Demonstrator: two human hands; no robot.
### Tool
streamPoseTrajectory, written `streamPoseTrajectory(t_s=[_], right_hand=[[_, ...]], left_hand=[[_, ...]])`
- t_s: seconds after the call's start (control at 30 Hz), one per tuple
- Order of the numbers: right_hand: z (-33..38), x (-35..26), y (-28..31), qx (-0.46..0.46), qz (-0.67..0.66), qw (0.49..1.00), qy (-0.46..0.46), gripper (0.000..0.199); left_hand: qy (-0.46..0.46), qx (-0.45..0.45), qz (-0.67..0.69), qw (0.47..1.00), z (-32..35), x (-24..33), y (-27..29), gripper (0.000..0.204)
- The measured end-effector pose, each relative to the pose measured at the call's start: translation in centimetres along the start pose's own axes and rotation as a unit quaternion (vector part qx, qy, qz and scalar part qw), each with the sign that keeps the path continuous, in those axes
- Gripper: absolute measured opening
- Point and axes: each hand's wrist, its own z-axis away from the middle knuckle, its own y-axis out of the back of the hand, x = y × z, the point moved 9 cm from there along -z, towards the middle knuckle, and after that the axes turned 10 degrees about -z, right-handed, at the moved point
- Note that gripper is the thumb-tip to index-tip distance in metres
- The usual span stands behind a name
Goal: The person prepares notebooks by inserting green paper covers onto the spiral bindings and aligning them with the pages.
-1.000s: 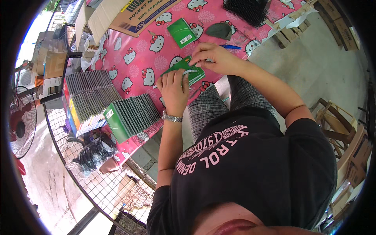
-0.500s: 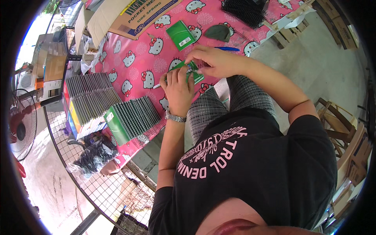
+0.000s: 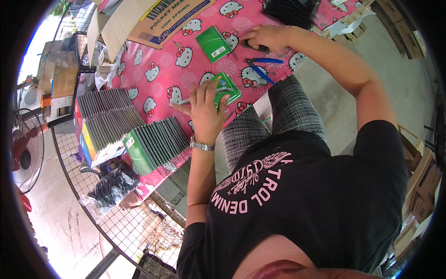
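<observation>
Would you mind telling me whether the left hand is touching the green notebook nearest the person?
Touching. The head view shows the left hand lying flat on the green notebook, its fingers overlapping the cover and pressing it onto the pink tablecloth.

Left hand: laid flat, palm down, fingers spread; wrist banded by a watch.
Right hand: extended far forward, fingers curled closed.
Right arm: stretched nearly straight.

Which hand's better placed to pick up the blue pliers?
Probably right. The right hand lies on the pink table cover, just beyond the blue pliers, apparently over a dark object. The left hand is pressed on the green notebook, farther off.
</observation>
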Motion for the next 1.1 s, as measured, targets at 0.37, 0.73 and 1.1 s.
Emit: streamPoseTrajectory(t_s=[0.37,0.73,1.1], right_hand=[[-3.3,-9.8,0.2,-0.042,-0.52,0.853,0.013,0.043],[-5.4,-10.0,-0.5,-0.065,-0.469,0.881,-0.009,0.05],[-6.1,-11.4,-0.3,-0.073,-0.605,0.792,0.043,0.048]], left_hand=[[0.046,0.031,0.094,0.994,0.7,-2.2,-0.7,0.035],[0.02,0.054,0.138,0.989,0.5,-3.0,-0.5,0.035],[0.03,0.042,0.176,0.983,0.1,-3.7,-0.5,0.038]])
